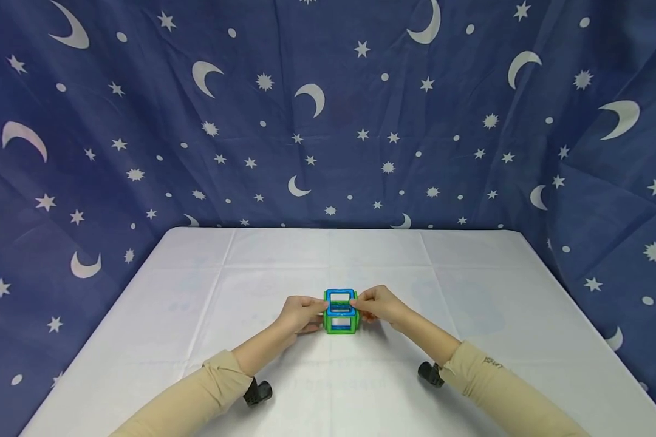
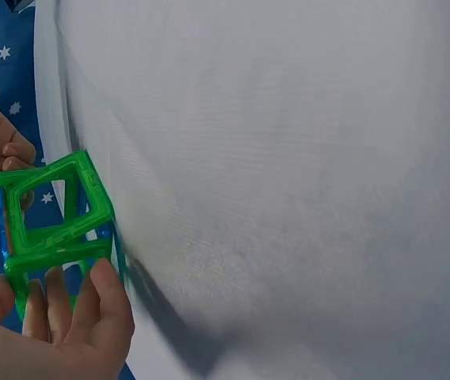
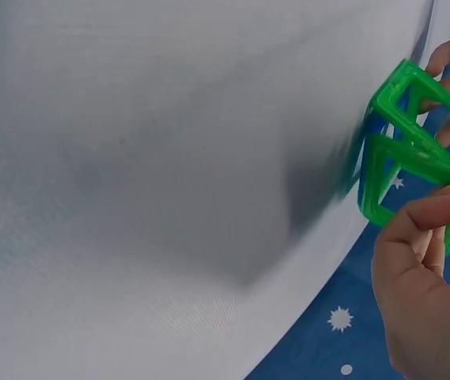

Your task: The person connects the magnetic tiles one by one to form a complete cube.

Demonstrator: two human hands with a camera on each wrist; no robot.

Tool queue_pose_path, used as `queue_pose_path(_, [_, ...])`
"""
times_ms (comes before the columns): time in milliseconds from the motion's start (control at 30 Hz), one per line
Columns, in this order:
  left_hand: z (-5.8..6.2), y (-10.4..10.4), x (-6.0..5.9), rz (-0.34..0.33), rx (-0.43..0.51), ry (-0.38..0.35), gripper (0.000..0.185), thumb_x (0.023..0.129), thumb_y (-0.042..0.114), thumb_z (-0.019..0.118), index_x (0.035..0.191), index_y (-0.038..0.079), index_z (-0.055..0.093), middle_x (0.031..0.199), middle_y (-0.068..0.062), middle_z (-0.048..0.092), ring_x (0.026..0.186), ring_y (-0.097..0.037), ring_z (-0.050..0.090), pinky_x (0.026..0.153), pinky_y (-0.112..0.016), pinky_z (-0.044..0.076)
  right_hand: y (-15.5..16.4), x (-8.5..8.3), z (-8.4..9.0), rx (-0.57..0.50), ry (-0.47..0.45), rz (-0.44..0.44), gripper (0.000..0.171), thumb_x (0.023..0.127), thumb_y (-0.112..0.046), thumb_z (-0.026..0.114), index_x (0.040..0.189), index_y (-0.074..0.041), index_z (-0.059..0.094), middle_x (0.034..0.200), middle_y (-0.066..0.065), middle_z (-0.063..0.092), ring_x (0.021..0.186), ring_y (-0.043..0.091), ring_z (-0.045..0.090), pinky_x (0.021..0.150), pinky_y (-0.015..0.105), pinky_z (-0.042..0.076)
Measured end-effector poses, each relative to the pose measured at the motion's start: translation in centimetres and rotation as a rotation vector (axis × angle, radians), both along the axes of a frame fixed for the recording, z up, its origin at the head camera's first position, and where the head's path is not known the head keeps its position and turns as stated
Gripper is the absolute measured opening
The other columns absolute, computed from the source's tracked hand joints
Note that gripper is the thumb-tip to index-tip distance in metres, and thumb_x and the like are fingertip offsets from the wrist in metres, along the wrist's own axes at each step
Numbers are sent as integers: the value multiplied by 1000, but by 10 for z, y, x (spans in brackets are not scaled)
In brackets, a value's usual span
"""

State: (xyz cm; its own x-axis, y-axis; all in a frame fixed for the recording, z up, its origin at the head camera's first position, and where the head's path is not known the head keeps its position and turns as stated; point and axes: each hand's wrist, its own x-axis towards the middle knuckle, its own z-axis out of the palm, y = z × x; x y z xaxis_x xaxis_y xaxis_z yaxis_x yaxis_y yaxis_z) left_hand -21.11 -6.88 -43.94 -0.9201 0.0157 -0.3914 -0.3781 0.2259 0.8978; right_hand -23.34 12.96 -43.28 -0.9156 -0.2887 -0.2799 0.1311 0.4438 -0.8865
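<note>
Both hands pinch the cube of green and blue frames [image 1: 341, 312] between them — left hand [image 1: 300, 314] on one side, right hand [image 1: 379, 306] opposite, table [image 1: 470, 303] beneath — and uneven squeezing could likely pop its panels apart.

One cube [image 1: 341, 312] built of green and blue square frames stands on one white-covered table [image 1: 470, 303]. Two hands hold it: one left hand [image 1: 302, 314] and one right hand [image 1: 379, 305]. Two small black wrist cameras show, one [image 1: 257, 392] under each beige sleeve. One starry blue backdrop [image 1: 328, 121] hangs behind.
</note>
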Motion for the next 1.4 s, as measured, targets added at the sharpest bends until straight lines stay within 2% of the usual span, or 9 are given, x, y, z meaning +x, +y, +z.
queue_pose_path(333, [-1, -3, 2, -42, -32, 18, 28, 93, 25, 61, 107, 1, 69, 94, -7, 73, 77, -9, 68, 67, -27, 58, -1, -2, -2, -27, -45, -18, 25, 92, -18, 61, 89, 6, 66, 62, -2, 56, 56, 8, 54, 57, 20, 51])
queue_pose_path(500, [-2, -6, -1, -47, -95, 92, 31, 95, 26, 56, 100, 0, 71, 85, -6, 72, 77, -11, 65, 64, -26, 56, 0, -1, -1, -7, -22, -7, 30, 95, -21, 56, 90, 6, 66, 63, 0, 55, 57, 9, 54, 58, 21, 52])
queue_pose_path(633, [-1, -10, -11, -65, -126, 156, 23, 95, 12, 52, 103, -2, 68, 89, -14, 70, 75, -15, 61, 61, -27, 54, 7, 2, 0, -2, -2, -5, 35, 98, -26, 50, 85, 5, 61, 62, 1, 54, 53, 9, 52, 55, 22, 49])
queue_pose_path(800, [-2, -13, -33, -243, -102, 141, 30, 99, 9, 42, 120, -2, 61, 114, -18, 64, 98, -22, 62, 80, -31, 55, 18, 14, -1, -61, -123, 110, 44, 101, -30, 42, 75, 2, 58, 56, -3, 57, 46, 6, 52, 47, 16, 45])
queue_pose_path(867, [-3, -12, -40, -323, -79, 117, 35, 102, 15, 37, 124, -2, 58, 121, -18, 62, 110, -25, 61, 91, -34, 53, 19, 21, -2, -122, -210, 184, 47, 102, -30, 38, 85, 6, 62, 60, -2, 62, 50, 6, 57, 50, 16, 49])
queue_pose_path(933, [-4, -11, -43, -353, -61, 84, 39, 103, 19, 35, 125, -5, 56, 123, -20, 62, 116, -28, 59, 96, -36, 50, 18, 26, -3, -176, -268, 231, 49, 103, -30, 35, 100, 11, 61, 69, -1, 66, 57, 6, 62, 56, 19, 54])
queue_pose_path(1033, [-4, -10, -41, -334, -73, 59, 41, 103, 22, 37, 123, -9, 56, 114, -21, 66, 107, -27, 65, 92, -35, 52, 15, 30, -4, -200, -259, 230, 47, 103, -27, 34, 115, 14, 54, 83, 5, 68, 66, 8, 65, 65, 24, 57])
queue_pose_path(1200, [-3, -12, -31, -278, -110, -5, 39, 101, 25, 44, 119, -6, 59, 101, -14, 71, 80, -11, 67, 75, -27, 57, 14, 26, 0, -141, -160, 154, 41, 101, -21, 39, 123, 13, 48, 95, 15, 65, 71, 11, 63, 68, 29, 57])
queue_pose_path(1400, [-1, -9, -19, -196, -28, -97, 38, 99, 26, 49, 117, -6, 61, 103, -11, 68, 77, -8, 63, 68, -22, 56, 7, 19, 3, -113, -117, 57, 35, 101, -21, 42, 114, 10, 55, 95, 15, 64, 73, 13, 61, 66, 27, 55])
